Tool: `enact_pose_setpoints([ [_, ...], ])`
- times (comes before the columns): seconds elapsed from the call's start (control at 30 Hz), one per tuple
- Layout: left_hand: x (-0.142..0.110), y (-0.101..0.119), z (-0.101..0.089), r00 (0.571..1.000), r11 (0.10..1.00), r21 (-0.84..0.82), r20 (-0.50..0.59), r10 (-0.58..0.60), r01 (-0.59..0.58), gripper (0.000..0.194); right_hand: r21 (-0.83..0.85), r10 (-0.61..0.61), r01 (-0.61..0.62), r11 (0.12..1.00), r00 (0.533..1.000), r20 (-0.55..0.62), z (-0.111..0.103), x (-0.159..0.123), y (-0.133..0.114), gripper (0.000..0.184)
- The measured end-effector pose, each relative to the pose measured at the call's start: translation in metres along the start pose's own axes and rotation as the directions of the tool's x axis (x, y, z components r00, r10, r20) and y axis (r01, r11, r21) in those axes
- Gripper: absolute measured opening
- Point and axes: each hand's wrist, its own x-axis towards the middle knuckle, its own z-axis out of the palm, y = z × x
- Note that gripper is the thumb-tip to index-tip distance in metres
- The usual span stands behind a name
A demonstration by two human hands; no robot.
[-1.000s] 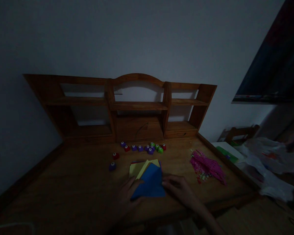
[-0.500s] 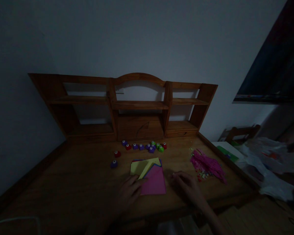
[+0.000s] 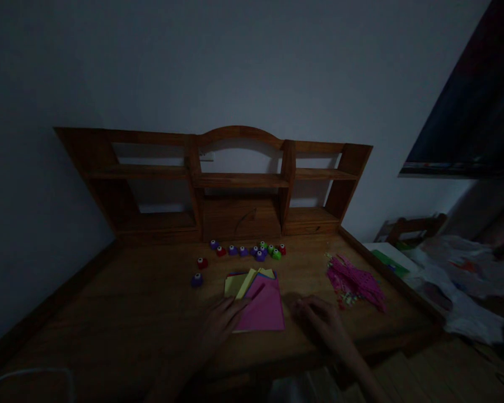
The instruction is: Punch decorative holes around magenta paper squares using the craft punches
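Note:
Several sheets of coloured paper (image 3: pixel 262 313) lie in an uneven stack on the wooden desk, pink on top, with yellow, red and blue edges showing behind. My left hand (image 3: pixel 223 319) is closed at the stack's left edge, its fingertips on the sheets, and the upper sheets there are fanned and raised. To the right of the stack, my right hand (image 3: pixel 321 319) hovers low or rests on the desk, apart from the paper. Its fingertips are pinched together; what they hold, if anything, is too dark to make out.
Small purple, red and green folded pieces with eyes (image 3: pixel 259 255) stand behind the paper. A pink dotted cloth or bag (image 3: pixel 359 282) lies at right with small bits beside it. A wooden shelf (image 3: pixel 241 180) backs the desk (image 3: pixel 138 302). Plastic bags (image 3: pixel 470 280) are beyond the right edge.
The fanned paper edges have shifted, and more pink shows beside the yellow strip. My left hand has moved slightly left. My right hand has hardly moved.

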Motion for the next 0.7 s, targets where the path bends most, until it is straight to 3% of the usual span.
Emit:
enact_pose_setpoints([
  [0.17, -0.001, 0.016, -0.01, 0.998, 0.992, 0.113, 0.029, 0.058, -0.061, 0.05, -0.06, -0.117, 0.125, 0.99, 0.985, 0.126, -0.001, -0.008, -0.015, 0.035],
  [0.3, -0.002, 0.012, -0.003, 0.997, 0.993, 0.09, 0.025, 0.072, -0.074, 0.047, -0.166, -0.232, 0.275, 0.947, 0.942, 0.242, 0.002, -0.015, -0.024, 0.034],
  [0.43, 0.0, 0.007, 0.001, 0.998, 0.998, 0.044, 0.05, 0.043, -0.046, 0.046, -0.175, -0.234, 0.274, 0.946, 0.947, 0.222, 0.004, -0.015, -0.024, 0.027],
  [0.7, 0.008, 0.018, -0.011, 1.0, 0.997, -0.069, 0.005, 0.018, -0.018, 0.038, -0.1, -0.212, 0.235, 0.967, 0.956, 0.203, 0.001, -0.009, -0.027, 0.024],
])
